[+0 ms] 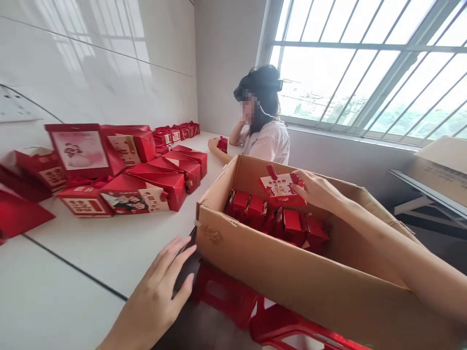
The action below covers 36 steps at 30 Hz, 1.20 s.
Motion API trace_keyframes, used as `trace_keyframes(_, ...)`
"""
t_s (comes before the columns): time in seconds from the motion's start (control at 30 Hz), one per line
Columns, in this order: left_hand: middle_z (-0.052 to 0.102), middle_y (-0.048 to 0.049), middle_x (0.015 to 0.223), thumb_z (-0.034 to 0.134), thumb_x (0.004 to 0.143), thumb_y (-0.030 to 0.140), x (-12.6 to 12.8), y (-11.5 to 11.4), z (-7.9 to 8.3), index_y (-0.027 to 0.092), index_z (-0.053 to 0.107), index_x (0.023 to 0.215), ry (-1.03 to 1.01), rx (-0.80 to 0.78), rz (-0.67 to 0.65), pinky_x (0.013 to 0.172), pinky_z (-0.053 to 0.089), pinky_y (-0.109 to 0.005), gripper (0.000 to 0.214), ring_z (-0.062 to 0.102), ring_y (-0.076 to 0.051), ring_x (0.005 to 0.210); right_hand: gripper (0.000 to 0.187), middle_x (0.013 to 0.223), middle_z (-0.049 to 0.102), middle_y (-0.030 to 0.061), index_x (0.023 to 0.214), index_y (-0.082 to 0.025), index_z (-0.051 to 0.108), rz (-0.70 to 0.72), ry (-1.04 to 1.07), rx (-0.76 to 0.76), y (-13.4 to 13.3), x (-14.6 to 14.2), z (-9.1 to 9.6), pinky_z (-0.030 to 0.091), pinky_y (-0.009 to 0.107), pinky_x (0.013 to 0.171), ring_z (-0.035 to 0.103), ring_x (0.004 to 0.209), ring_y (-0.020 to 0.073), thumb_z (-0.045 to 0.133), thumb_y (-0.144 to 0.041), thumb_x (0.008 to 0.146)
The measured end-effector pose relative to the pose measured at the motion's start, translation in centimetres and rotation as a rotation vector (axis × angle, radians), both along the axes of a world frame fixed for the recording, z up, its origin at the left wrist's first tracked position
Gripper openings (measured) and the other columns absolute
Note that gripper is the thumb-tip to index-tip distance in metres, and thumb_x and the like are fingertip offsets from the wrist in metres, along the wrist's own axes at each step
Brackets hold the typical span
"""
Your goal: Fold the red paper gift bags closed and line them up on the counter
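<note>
My right hand (310, 187) is closed on the right end of a small red gift box (279, 187) with a pale printed front and a red loop on top. It holds the box tilted over the inside of a large open cardboard carton (292, 272). Below it, several red gift boxes (292, 221) lie in the carton's left part. My left hand (166, 282), fingers spread and holding nothing, hovers by the table edge, just left of the carton's near corner.
Red gift boxes of several shapes (156, 189) crowd the white table (83, 257) along the wall. Red plastic stools (226, 296) stand under the carton. Across the table sits another person (272, 136), a hand on a small red item. A shelf with a cardboard box (441, 165) is at right.
</note>
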<state>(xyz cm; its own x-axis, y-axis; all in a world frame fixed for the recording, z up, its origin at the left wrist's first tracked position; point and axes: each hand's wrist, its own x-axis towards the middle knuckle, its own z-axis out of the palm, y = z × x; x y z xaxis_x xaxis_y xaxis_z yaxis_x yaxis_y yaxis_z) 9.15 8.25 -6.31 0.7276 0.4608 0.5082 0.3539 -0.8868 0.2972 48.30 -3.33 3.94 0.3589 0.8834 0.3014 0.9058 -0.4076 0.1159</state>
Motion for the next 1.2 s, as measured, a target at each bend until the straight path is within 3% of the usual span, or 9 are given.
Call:
trace_keyframes(0.17, 0.051, -0.0129, 0.139, 0.053, 0.089, 0.021, 9.0, -2.0, 1.1, 0.014, 0.036, 0.14, -0.186, 0.21, -0.13, 0.117, 0.023, -0.037, 0.054, 0.036, -0.023, 0.139, 0.018, 0.087, 0.07, 0.0055, 0.097, -0.021, 0.054, -0.118, 0.082, -0.299, -1.4, 3.9, -3.3, 0.037, 0.025, 0.055, 0.066, 0.071, 0.0216, 0.058, -0.027, 0.08)
trace_keyframes(0.3, 0.06, -0.0131, 0.129, 0.056, 0.089, 0.036, 12.6, -2.6, -0.1, 0.015, 0.041, 0.135, -0.26, 0.185, -0.109, 0.118, 0.007, -0.044, 0.053, 0.045, -0.028, 0.132, 0.019, 0.085, 0.068, 0.0072, 0.096, -0.021, 0.053, -0.208, 0.139, -0.469, -2.1, 4.3, -3.5, 0.033, 0.026, 0.051, 0.067, 0.073, 0.0241, 0.058, -0.029, 0.078)
trace_keyframes(0.53, 0.061, -0.0094, 0.107, 0.071, 0.081, 0.029, 13.3, -1.4, -2.3, 0.018, 0.05, 0.12, -0.393, 0.156, -0.149, 0.114, 0.025, -0.046, 0.046, 0.05, -0.027, 0.121, 0.024, 0.093, 0.067, 0.0123, 0.1, -0.018, 0.056, -0.33, 0.19, -0.678, -1.6, 3.4, -3.3, 0.037, 0.029, 0.054, 0.067, 0.082, 0.0284, 0.059, -0.026, 0.078)
trace_keyframes(0.7, 0.059, -0.0065, 0.105, 0.074, 0.078, 0.03, 14.0, -1.4, -2.6, 0.02, 0.05, 0.122, -0.468, 0.167, -0.147, 0.113, 0.03, -0.043, 0.051, 0.049, -0.025, 0.119, 0.012, 0.097, 0.066, 0.0129, 0.086, -0.017, 0.061, -0.426, 0.217, -0.81, -2.0, 4.7, -3.8, 0.04, 0.029, 0.055, 0.067, 0.087, 0.0296, 0.064, -0.022, 0.074)
trace_keyframes(0.9, 0.057, -0.0072, 0.102, 0.077, 0.075, 0.026, 14.5, -1.1, -2.5, 0.015, 0.05, 0.121, -0.514, 0.176, -0.2, 0.114, 0.028, -0.035, 0.054, 0.042, -0.022, 0.124, 0.005, 0.064, 0.064, 0.0074, 0.072, -0.015, 0.061, -0.565, 0.332, -0.944, -2.7, 5.7, -3.5, 0.044, 0.03, 0.057, 0.067, 0.072, 0.0252, 0.064, -0.019, 0.073)
trace_keyframes(1.0, 0.057, -0.0072, 0.102, 0.076, 0.076, 0.026, 14.5, -1.1, -2.5, 0.014, 0.05, 0.121, -0.515, 0.18, -0.208, 0.114, 0.028, -0.034, 0.054, 0.042, -0.022, 0.124, 0.004, 0.062, 0.063, 0.0062, 0.075, -0.013, 0.062, -0.613, 0.412, -0.966, -3.1, 5.7, -3.0, 0.045, 0.029, 0.056, 0.067, 0.066, 0.022, 0.063, -0.015, 0.072)
trace_keyframes(1.2, 0.056, -0.0077, 0.106, 0.074, 0.078, 0.025, 14.2, -1.2, -2.5, 0.015, 0.048, 0.124, -0.464, 0.136, -0.217, 0.115, 0.027, -0.036, 0.053, 0.04, -0.024, 0.125, 0.022, 0.076, 0.068, 0.0093, 0.094, -0.01, 0.062, -0.721, 0.494, -0.974, -4.0, 6.2, -2.3, 0.048, 0.027, 0.055, 0.068, 0.065, 0.0201, 0.062, -0.014, 0.073)
